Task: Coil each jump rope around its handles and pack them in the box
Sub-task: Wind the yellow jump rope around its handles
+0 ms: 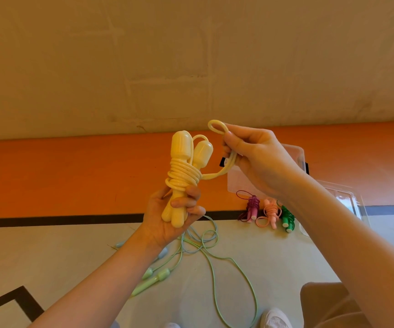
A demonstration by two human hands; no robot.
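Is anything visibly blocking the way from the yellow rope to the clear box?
Nothing visible does. The yellow rope is held up in the left hand; the right hand, pinching its loop, covers part of the clear box from this view.

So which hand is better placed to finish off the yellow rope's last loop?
The right hand, probably: it pinches the free end loop, while the left hand grips the coiled yellow handles.
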